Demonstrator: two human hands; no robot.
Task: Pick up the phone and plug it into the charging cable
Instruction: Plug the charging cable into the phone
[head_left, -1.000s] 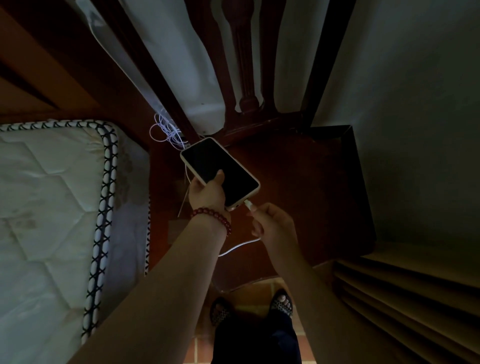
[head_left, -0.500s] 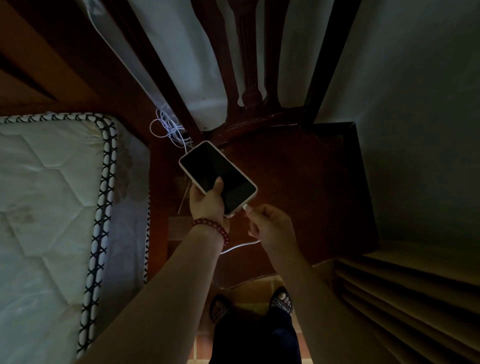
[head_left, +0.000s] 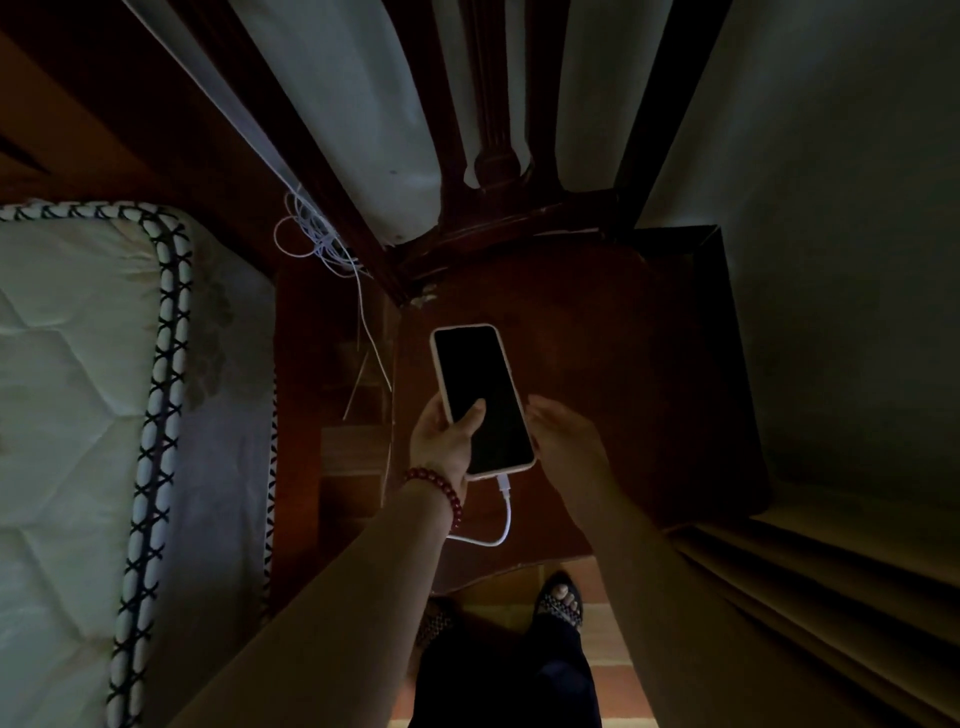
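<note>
Cable (head_left: 505, 512) came nearest: a thin white charging lead that curved below the grip, its plug seated in the bottom edge of the phone (head_left: 482, 400). It looked limp and light, so it would give no support, and any sharp bend at the plug was the likely weak spot.

The left hand (head_left: 441, 441) was closed on the phone's lower left side, thumb laid across the dark screen and fingers hidden beneath. A bead bracelet (head_left: 439, 491) sat on that wrist, just behind the grip. The right hand (head_left: 563, 441) lay open beside the phone's right edge, fingers loose; whether they touched the case could not be told.

The phone was held screen up above the dark wooden chair seat (head_left: 613, 374), tilted a little away from the holder. By its look it was a stiff, flat slab, moderately light, with a smooth glass face that would slip under a dry thumb; the pale case rim probably offered better friction. The long edges were the safest place to take it, clear of the plug end.

Beyond the grip, up and to the left, a bundle of white wire (head_left: 311, 239) hung by the chair's back post. A mattress (head_left: 78, 364) lay well off to the left.
</note>
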